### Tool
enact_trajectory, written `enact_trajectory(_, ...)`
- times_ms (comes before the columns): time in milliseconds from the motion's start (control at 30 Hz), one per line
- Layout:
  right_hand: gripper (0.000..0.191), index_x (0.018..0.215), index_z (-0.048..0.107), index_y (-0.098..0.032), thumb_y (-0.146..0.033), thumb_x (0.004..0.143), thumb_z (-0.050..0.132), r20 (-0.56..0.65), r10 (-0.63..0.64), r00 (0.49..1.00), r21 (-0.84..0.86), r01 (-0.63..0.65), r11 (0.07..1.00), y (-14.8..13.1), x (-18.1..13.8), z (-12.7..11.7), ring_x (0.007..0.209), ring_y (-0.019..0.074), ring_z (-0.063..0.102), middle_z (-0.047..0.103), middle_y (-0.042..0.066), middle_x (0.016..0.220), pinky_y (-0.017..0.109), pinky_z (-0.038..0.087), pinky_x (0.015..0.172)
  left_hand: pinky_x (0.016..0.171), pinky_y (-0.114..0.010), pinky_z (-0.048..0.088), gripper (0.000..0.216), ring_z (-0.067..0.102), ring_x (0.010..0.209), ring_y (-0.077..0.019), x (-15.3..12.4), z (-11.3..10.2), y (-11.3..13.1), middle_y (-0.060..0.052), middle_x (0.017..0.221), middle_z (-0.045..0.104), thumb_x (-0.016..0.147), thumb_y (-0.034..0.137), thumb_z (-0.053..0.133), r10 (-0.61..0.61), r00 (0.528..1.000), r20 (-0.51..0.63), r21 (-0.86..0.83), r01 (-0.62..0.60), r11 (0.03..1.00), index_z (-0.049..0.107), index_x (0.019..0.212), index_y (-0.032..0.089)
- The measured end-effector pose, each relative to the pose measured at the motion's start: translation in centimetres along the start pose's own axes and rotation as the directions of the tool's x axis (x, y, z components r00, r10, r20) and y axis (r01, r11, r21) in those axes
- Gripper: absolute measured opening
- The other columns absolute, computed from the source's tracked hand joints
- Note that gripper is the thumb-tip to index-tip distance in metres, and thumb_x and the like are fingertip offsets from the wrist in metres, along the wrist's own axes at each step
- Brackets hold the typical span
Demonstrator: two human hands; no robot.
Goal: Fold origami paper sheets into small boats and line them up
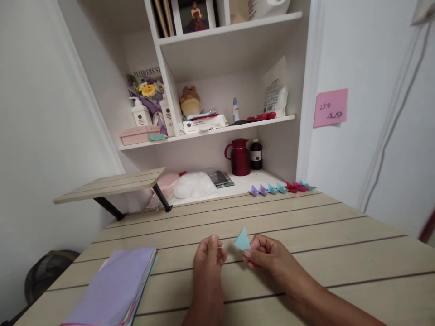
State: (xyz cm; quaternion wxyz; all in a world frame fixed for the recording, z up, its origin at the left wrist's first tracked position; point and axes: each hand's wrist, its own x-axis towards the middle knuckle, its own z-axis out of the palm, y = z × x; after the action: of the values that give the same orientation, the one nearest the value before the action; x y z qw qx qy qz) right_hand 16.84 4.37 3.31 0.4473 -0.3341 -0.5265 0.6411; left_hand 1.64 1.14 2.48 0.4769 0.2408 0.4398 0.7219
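Observation:
Between the thumb and fingers of my right hand (267, 254) is a small folded piece of light blue paper (242, 240), pinched at its lower right corner. The paper is a flat triangle shape, held up above the wooden table. To its left, apart from the paper, is my left hand (210, 258), its fingers loosely curled in with the thumb against them and nothing visible in them. At the back edge of the table stands a row of several folded paper boats (273, 189) in purple, light blue, red and pink.
A stack of coloured paper (113, 287), purple on top, lies at the table's left. Behind it a small raised wooden shelf (112, 184) stands on black legs. Beyond the table are a dark red jug (240, 157), a dark bottle (256, 155) and a white plastic bag (194, 184).

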Motion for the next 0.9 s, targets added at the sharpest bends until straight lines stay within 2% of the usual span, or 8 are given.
enact_trajectory(100,0.040,0.058,0.053,-0.018,-0.044,0.054,0.083,0.006,0.008,1.000,0.007,-0.008,1.000,-0.8,-0.5,-0.2,0.053,0.0126,0.052,0.062,0.000,0.054,0.026,0.040,0.057,0.073,-0.027,0.051,0.060,0.062,0.078,-0.0151,0.0,0.2,-0.1,-0.003,0.088,0.063,0.060,0.053,0.080,-0.028,0.999,0.035,0.069,0.026,0.997,0.062,0.106,0.019)
enact_trajectory(167,0.039,0.057,0.054,-0.018,-0.043,0.054,0.083,0.011,0.009,1.000,0.012,-0.009,1.000,-1.3,-0.8,-0.1,0.052,0.0122,0.052,0.061,-0.001,0.053,0.025,0.039,0.057,0.075,-0.027,0.050,0.063,0.062,0.081,-0.0153,-0.1,0.3,-0.2,-0.004,0.088,0.064,0.060,0.050,0.082,-0.029,0.994,0.102,0.105,0.018,0.994,0.062,0.110,0.018)
enact_trajectory(267,0.037,0.058,0.054,-0.018,-0.041,0.056,0.083,0.025,0.021,0.999,0.040,-0.022,0.999,-1.6,-1.2,0.1,0.053,0.0120,0.052,0.062,-0.001,0.054,0.025,0.040,0.057,0.075,-0.024,0.049,0.054,0.059,0.072,-0.0120,-0.1,0.1,-0.1,-0.003,0.078,0.065,0.060,0.043,0.084,0.009,0.990,0.142,0.121,-0.026,0.992,0.066,0.103,0.014)
enact_trajectory(367,0.035,0.061,0.054,-0.018,-0.038,0.058,0.082,0.029,0.028,0.999,0.072,-0.030,0.997,-1.6,-1.3,0.2,0.056,0.0128,0.055,0.065,0.000,0.058,0.026,0.043,0.060,0.074,-0.024,0.049,0.049,0.059,0.068,-0.0111,-0.1,0.0,0.1,-0.004,0.078,0.065,0.063,0.045,0.082,0.055,0.988,0.142,0.101,-0.070,0.992,0.070,0.098,0.013)
enact_trajectory(533,0.034,0.062,0.053,-0.018,-0.037,0.059,0.082,0.030,0.010,0.999,0.086,-0.012,0.996,-1.2,-1.1,0.0,0.056,0.0127,0.055,0.065,0.000,0.060,0.026,0.044,0.060,0.071,-0.027,0.051,0.052,0.060,0.065,-0.0129,-0.2,0.5,0.1,-0.005,0.075,0.068,0.054,0.044,0.086,0.037,0.976,0.216,0.145,-0.070,0.987,0.073,0.094,0.013)
enact_trajectory(733,0.032,0.060,0.054,-0.018,-0.038,0.060,0.081,0.057,-0.004,0.998,0.046,0.001,0.999,-0.8,-1.2,0.2,0.055,0.0131,0.055,0.064,0.000,0.058,0.026,0.042,0.059,0.064,-0.027,0.049,0.033,0.059,0.059,-0.0151,-0.6,0.8,0.6,-0.004,0.061,0.067,0.055,0.040,0.084,0.113,0.978,0.177,0.273,-0.159,0.949,0.074,0.071,0.013)
enact_trajectory(900,0.032,0.061,0.054,-0.018,-0.037,0.060,0.080,0.054,-0.002,0.999,0.046,0.000,0.999,-0.6,-1.2,0.3,0.056,0.0133,0.055,0.065,0.000,0.058,0.026,0.042,0.060,0.060,-0.026,0.047,0.030,0.057,0.055,-0.0138,-0.7,0.9,1.4,-0.003,0.058,0.066,0.055,0.039,0.083,0.090,0.980,0.178,0.334,-0.146,0.931,0.073,0.067,0.013)
